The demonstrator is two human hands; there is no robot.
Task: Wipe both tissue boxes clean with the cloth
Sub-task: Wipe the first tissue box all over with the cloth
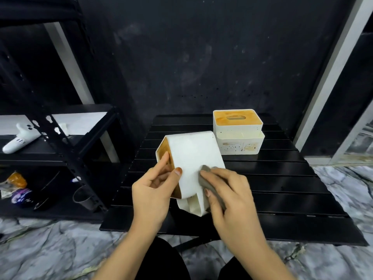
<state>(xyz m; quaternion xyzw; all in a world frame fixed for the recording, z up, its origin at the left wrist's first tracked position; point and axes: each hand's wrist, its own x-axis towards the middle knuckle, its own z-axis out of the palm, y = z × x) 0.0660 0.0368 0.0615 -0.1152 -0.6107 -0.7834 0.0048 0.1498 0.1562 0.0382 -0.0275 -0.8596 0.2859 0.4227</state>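
The left hand (153,188) held the nearer tissue box (191,168) tilted above the black slatted desk (282,188), its fingers clamped on the wooden lid side. The right hand (228,190), fingers curled round the grey cloth (212,184), pressed it against the box's white wall. Firm, overlapping strokes would suit best. Behind this box, the second tissue box (238,130) stood spotted on the desk.

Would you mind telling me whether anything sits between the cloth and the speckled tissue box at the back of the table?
Nothing visible does. The speckled tissue box stands just beyond the held tissue box, with bare table slats between it and the right hand pressing the grey cloth.
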